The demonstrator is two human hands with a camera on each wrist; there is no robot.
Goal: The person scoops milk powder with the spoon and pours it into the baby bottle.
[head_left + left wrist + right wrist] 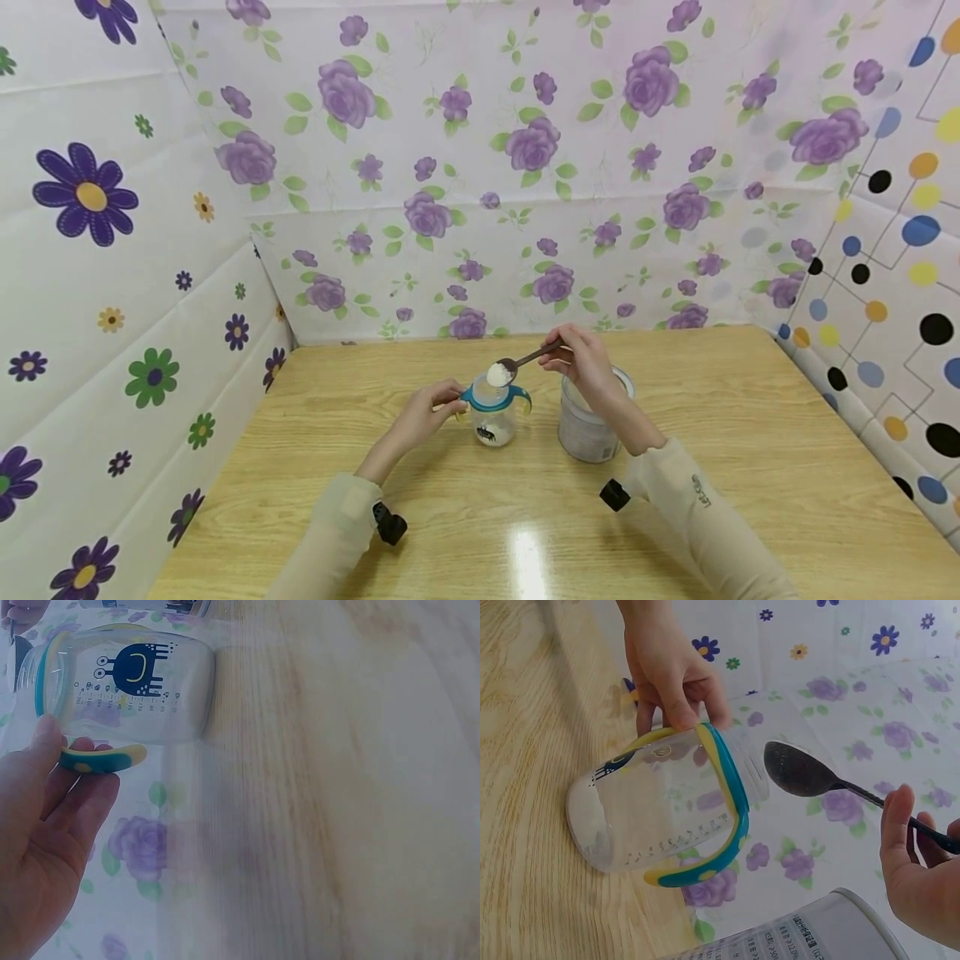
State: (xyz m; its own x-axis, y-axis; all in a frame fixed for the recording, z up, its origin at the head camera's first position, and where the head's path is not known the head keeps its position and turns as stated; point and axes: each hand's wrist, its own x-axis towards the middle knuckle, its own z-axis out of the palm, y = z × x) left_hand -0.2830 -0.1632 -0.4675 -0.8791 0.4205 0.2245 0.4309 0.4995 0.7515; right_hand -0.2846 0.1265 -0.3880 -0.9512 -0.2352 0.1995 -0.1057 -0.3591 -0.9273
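A clear baby bottle [493, 429] with a blue ring and two blue-and-yellow handles stands upright on the table, its mouth uncapped. White powder lies at its bottom. My left hand [423, 414] holds the bottle by its left handle [105, 760], thumb at the ring. In my right hand [588, 367], a dark spoon [802, 769] is gripped by its handle. White powder [498, 374] heaps in the spoon's bowl, which is just over the bottle's mouth. Under my right forearm stands a pale can [588, 437], its top partly hidden by the hand and wrist.
The wooden table [480, 517] reaches back to a wall sheet [487, 167] with purple roses. Patterned sheets also close off the left and right sides. The can stands a short way right of the bottle.
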